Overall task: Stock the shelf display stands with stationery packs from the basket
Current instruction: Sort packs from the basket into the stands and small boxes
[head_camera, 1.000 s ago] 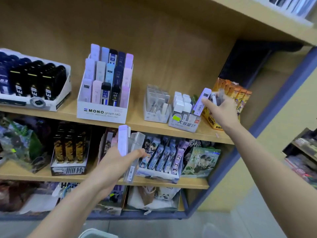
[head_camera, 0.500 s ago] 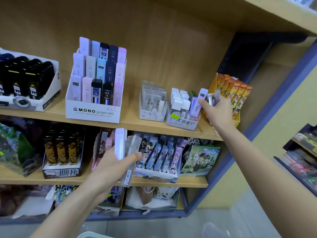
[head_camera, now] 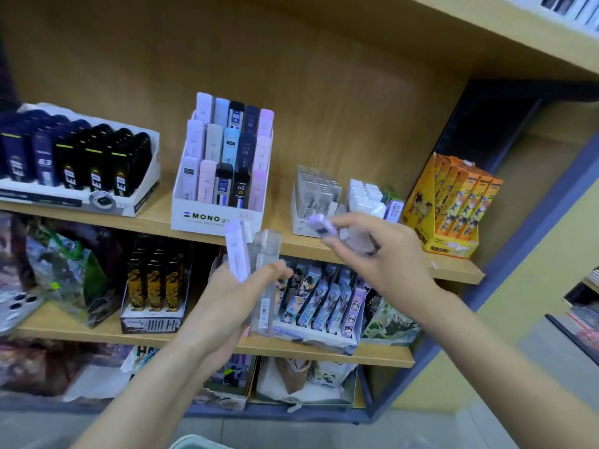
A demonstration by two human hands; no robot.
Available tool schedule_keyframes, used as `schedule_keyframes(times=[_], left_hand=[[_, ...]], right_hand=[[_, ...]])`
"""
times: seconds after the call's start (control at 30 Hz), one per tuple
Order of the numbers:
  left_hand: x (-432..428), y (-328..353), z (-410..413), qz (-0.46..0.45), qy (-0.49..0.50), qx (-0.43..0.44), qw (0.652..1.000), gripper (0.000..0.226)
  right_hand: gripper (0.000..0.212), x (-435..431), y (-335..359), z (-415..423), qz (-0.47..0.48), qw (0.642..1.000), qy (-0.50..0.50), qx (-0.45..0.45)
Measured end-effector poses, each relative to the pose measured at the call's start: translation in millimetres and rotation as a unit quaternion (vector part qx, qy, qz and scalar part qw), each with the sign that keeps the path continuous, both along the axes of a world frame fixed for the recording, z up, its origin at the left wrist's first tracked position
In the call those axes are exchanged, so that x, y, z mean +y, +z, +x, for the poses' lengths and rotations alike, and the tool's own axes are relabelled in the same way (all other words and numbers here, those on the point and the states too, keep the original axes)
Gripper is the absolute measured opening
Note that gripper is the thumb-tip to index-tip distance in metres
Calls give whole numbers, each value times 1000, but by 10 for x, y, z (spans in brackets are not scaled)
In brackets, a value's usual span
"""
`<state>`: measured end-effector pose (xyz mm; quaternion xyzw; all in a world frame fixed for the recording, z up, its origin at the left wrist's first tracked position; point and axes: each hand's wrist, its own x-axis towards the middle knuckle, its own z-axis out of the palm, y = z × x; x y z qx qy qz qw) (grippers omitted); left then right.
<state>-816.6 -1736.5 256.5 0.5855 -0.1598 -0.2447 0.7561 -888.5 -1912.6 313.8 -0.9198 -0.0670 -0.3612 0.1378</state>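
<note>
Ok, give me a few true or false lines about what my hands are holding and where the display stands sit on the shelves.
1. The left hand holds a lilac pack and a clear pack together, both upright. True.
2. The right hand holds nothing. False: it grips a purple pack, which is blurred.
3. The MONO stand sits on the lowest shelf. False: it stands on the upper shelf board, to the right of the tray of black packs.
4. The orange display box stands at the right end of that same board. True.
</note>
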Motion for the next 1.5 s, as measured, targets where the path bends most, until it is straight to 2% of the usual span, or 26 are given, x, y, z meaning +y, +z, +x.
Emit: schedule_keyframes(times=[0.07,0.13,0.2,0.27,0.47,0.53,0.63,0.73,0.77,0.83,0.9,0.93,1.0,1.07,1.2,1.27,1.33,1.43,1.5], left_hand=[[93,46,26,-25,7,7,1000,18],[201,66,51,-44,12,17,999,27],[308,71,64,-46,30,32,998,19],[408,74,72,-36,47,43,997,8],[669,73,60,-7,3,85,996,18],[733,69,57,-14,-39,118,992,25],[803,59,46,-23,-67,133,989,44],[832,51,45,-31,-18,113,993,49],[851,54,56,-26,6,104,994,43],[901,50,89,-13,47,86,995,22],[956,37,136,-8,73,78,994,14],[977,20,162,-8,81,74,994,13],[1003,2,204,-7,91,62,994,13],[1024,-28,253,-4,101,53,994,11],[1079,-125,376,-11,117,58,991,13],[1102,-183,429,-18,131,71,989,16],[1119,-230,475,-23,136,78,987,17],[1148,-271,543,-26,142,86,986,16],[1161,-270,593,-29,150,86,985,15]], right_hand=[[25,110,-139,48,-149,988,18,-46],[38,204,-200,103,-222,971,41,-75],[43,331,-209,134,-265,958,59,-91],[45,457,-212,161,-290,950,78,-88],[38,667,-245,235,-291,948,109,-74],[31,670,-263,244,-299,943,116,-87],[36,671,-270,248,-294,943,130,-85],[29,678,-226,293,-248,960,115,-68],[22,683,-188,317,-206,971,108,-64],[6,702,-67,361,-61,992,98,-49],[13,746,95,437,97,992,82,-24],[13,755,172,494,140,987,71,-12],[9,770,307,624,155,986,59,-6],[12,771,415,758,94,995,32,-13],[29,833,653,1040,-116,992,-37,38],[37,921,770,1195,-268,959,-68,67],[31,998,843,1342,-384,917,-59,90],[20,1067,927,1513,-461,876,-44,137],[20,1097,977,1593,-491,859,-35,142]])
